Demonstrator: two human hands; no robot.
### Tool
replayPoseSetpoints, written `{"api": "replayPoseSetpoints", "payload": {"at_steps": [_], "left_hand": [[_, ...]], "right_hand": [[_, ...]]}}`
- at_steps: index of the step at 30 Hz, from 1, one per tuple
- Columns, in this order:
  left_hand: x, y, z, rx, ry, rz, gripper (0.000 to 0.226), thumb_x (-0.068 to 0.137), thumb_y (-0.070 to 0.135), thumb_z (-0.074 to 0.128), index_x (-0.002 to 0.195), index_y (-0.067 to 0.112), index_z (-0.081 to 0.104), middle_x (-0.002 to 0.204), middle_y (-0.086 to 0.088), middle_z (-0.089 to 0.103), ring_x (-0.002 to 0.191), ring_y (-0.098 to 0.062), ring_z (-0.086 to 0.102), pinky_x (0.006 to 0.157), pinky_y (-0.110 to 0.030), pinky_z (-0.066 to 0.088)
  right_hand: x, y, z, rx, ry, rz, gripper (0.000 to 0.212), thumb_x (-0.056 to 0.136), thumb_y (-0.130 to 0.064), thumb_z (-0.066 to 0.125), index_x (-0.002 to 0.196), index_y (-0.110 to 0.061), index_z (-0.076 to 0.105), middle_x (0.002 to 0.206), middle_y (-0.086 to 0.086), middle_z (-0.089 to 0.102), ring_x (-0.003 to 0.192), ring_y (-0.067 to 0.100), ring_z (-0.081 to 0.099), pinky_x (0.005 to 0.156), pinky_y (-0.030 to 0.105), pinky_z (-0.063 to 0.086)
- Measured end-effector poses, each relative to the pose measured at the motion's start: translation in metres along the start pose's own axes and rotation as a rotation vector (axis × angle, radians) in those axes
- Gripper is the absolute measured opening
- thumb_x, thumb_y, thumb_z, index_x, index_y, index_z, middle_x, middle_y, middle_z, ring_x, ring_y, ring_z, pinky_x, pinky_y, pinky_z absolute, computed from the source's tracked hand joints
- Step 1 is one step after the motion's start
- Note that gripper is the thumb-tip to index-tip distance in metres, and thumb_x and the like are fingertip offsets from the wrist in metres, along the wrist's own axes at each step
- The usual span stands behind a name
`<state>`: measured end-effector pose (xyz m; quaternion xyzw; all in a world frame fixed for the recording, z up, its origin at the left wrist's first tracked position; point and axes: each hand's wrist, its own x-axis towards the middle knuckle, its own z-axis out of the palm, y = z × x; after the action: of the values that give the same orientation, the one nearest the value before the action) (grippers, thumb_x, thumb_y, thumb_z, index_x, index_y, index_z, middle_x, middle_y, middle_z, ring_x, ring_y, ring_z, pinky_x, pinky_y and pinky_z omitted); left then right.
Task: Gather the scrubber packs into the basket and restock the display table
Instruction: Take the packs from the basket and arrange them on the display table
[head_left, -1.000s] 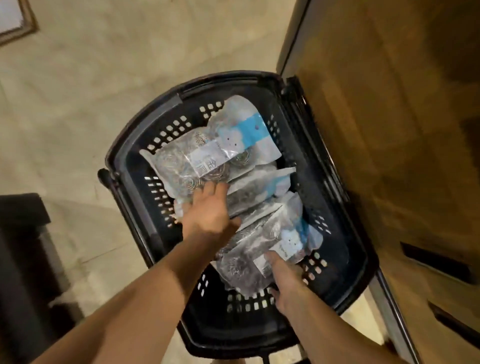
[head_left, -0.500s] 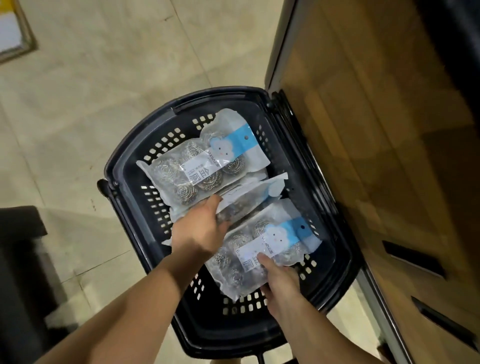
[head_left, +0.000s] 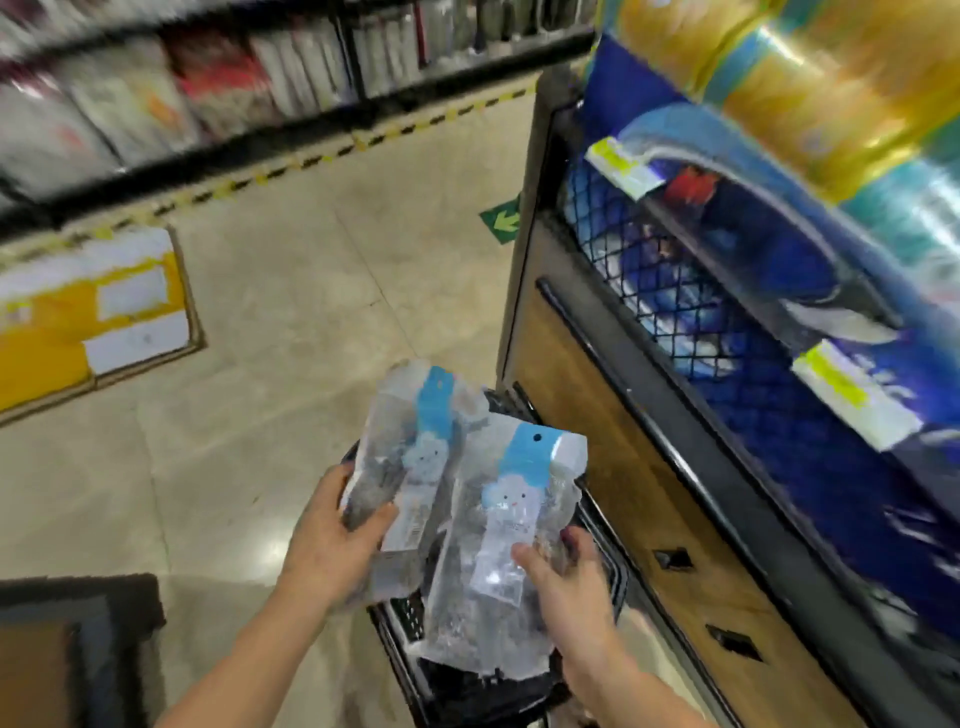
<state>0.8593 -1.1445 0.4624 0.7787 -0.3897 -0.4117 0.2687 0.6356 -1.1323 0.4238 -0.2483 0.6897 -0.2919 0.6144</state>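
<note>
I hold two clear scrubber packs with blue-and-white cloud labels above the black basket (head_left: 400, 618). My left hand (head_left: 332, 540) grips the left scrubber pack (head_left: 410, 457) by its lower edge. My right hand (head_left: 566, 582) grips the right scrubber pack (head_left: 498, 561) near its middle. Both packs stand roughly upright and overlap a little. The basket sits on the floor below them, mostly hidden by the packs and my arms. The whole view is motion-blurred.
A wooden display stand (head_left: 597, 467) rises just right of the basket, with blue and yellow packaged goods (head_left: 779, 291) behind black netting. A yellow-and-white carton (head_left: 88, 312) lies on the tiled floor at left. Stocked shelves (head_left: 208, 88) run along the far side. A dark mat (head_left: 67, 649) lies at bottom left.
Both hands have lifted a scrubber pack each up out of the basket. My head has tilted up, bringing the shelves and display stand into view.
</note>
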Motion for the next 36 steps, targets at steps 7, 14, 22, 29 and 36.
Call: {"api": "replayPoseSetpoints", "payload": {"at_steps": [7, 14, 22, 29, 36], "left_hand": [[-0.069, 0.156, -0.078, -0.350, 0.036, 0.201, 0.052, 0.083, 0.019, 0.079, 0.129, 0.025, 0.054, 0.107, 0.006, 0.067, 0.085, -0.010, 0.064, 0.071, -0.028, 0.049], [-0.130, 0.319, -0.074, -0.501, -0.187, 0.364, 0.034, 0.083, 0.022, 0.077, 0.113, 0.034, 0.065, 0.105, -0.006, 0.077, 0.090, -0.030, 0.075, 0.080, -0.057, 0.058], [-0.232, 0.457, 0.077, -0.480, -0.540, 0.518, 0.051, 0.066, 0.039, 0.088, 0.109, 0.031, 0.061, 0.103, -0.002, 0.074, 0.084, -0.020, 0.074, 0.080, -0.032, 0.060], [-0.310, 0.495, 0.269, -0.360, -0.764, 0.428, 0.022, 0.091, 0.002, 0.064, 0.109, 0.013, 0.062, 0.102, -0.020, 0.075, 0.084, -0.030, 0.073, 0.079, -0.043, 0.058], [-0.307, 0.461, 0.362, -0.082, -0.790, 0.245, 0.014, 0.094, 0.004, 0.061, 0.107, 0.004, 0.065, 0.090, -0.019, 0.077, 0.082, -0.036, 0.074, 0.075, -0.045, 0.059]], "right_hand": [[-0.134, -0.152, -0.043, 0.088, 0.015, -0.288, 0.036, 0.088, -0.018, 0.074, 0.114, -0.027, 0.051, 0.108, -0.002, 0.073, 0.095, 0.016, 0.072, 0.083, 0.036, 0.059], [-0.230, -0.262, -0.150, 0.202, 0.167, -0.581, 0.040, 0.087, -0.035, 0.074, 0.115, -0.045, 0.048, 0.117, -0.011, 0.068, 0.098, 0.005, 0.070, 0.082, 0.030, 0.059], [-0.285, -0.266, -0.351, 0.384, 0.504, -0.675, 0.057, 0.089, -0.039, 0.070, 0.138, -0.030, 0.042, 0.132, -0.015, 0.051, 0.119, 0.007, 0.052, 0.083, 0.019, 0.049], [-0.298, -0.198, -0.523, 0.423, 0.737, -0.529, 0.046, 0.093, -0.037, 0.066, 0.133, -0.026, 0.046, 0.124, -0.011, 0.056, 0.106, 0.011, 0.057, 0.087, 0.027, 0.047], [-0.249, -0.125, -0.565, 0.414, 0.755, -0.209, 0.030, 0.091, -0.034, 0.068, 0.114, -0.021, 0.053, 0.098, -0.006, 0.068, 0.088, 0.014, 0.068, 0.082, 0.041, 0.058]]}}
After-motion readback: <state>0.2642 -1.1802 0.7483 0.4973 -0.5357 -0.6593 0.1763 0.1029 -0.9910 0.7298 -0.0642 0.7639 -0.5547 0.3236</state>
